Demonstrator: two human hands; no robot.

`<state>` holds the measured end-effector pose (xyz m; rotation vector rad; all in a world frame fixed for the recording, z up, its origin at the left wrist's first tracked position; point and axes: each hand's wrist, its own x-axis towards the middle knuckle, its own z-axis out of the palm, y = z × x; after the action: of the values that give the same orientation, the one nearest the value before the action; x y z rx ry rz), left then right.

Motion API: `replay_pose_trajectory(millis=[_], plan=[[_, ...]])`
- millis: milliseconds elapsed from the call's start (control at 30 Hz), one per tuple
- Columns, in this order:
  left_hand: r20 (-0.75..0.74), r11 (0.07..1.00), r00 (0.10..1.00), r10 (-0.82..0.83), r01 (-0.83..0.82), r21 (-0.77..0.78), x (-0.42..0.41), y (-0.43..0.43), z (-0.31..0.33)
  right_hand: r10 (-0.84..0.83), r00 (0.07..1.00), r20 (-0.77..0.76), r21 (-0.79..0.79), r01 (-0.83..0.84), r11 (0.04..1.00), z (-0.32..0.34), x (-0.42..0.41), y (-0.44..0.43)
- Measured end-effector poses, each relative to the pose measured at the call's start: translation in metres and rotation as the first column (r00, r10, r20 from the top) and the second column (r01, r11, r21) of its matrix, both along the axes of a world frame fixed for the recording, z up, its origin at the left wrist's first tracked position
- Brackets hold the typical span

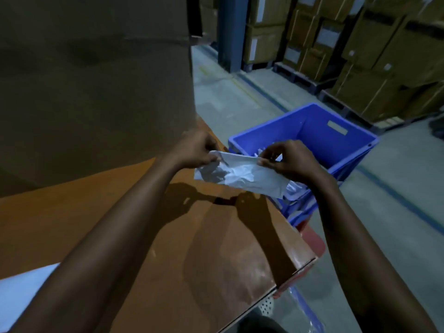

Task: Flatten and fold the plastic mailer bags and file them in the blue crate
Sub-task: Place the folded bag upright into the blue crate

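- The mailer bag (240, 175) is held in the air, above the far edge of the brown work surface (216, 236) and the near corner of the blue crate (312, 121). It is crumpled in the middle and not yet flat.
- The left hand (197, 150) has its fingers curled and pinches the bag's upper edge at 9 o'clock. The right hand (286, 162) pinches the same edge at 3 o'clock between thumb and forefinger; its other fingers are bent above.
- Risk: both holds are on one edge only. The lower half hangs free and could fold on itself, so the creases would set crooked.
- Risk: the film looks slick. A hard pull to stretch it flat may slip it out of one pinch, and it would drop into the crate unfolded.
- Risk: the hanging corner at 5 o'clock overlaps the crate rim and may snag there.
- White bags (292, 188) already stand in the crate's near end. A loose fold pushed in could disturb them.
- A tall cardboard box (96, 92) stands on the surface from 9 to 12 o'clock and limits the room for smoothing on that side.
- Stacked cartons (360, 56) on pallets lie at 1 to 2 o'clock, well apart from the hands. A pale sheet (21, 292) lies at 8 o'clock.
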<state>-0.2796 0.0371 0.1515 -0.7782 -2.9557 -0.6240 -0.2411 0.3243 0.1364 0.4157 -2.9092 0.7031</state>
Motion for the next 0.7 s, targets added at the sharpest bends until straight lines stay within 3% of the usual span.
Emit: replay_pose_trajectory(millis=[100,233,333,533,700], plan=[[-0.164,0.998,0.984,-0.066,0.065,-0.008,-0.052,0.056,0.013,-0.102,0.992,-0.069,0.013,0.103,0.995,0.015,-0.017,0.048],[-0.358,0.981,0.918,-0.168,0.122,-0.149,-0.124,0.143,0.012,-0.245,0.942,-0.23,0.011,0.255,0.967,0.017,-0.05,0.112],[-0.416,0.964,0.881,-0.226,0.142,-0.223,-0.174,0.206,-0.003,-0.272,0.907,-0.32,0.159,0.335,0.929,0.004,-0.09,0.158],[-0.378,0.903,0.845,-0.379,0.249,-0.349,-0.254,0.3,-0.079,-0.404,0.903,-0.146,0.444,0.425,0.789,-0.046,-0.157,0.213],[-0.286,0.858,0.831,-0.477,0.37,-0.355,-0.295,0.328,-0.163,-0.463,0.883,0.075,0.535,0.356,0.766,-0.098,-0.189,0.223]])
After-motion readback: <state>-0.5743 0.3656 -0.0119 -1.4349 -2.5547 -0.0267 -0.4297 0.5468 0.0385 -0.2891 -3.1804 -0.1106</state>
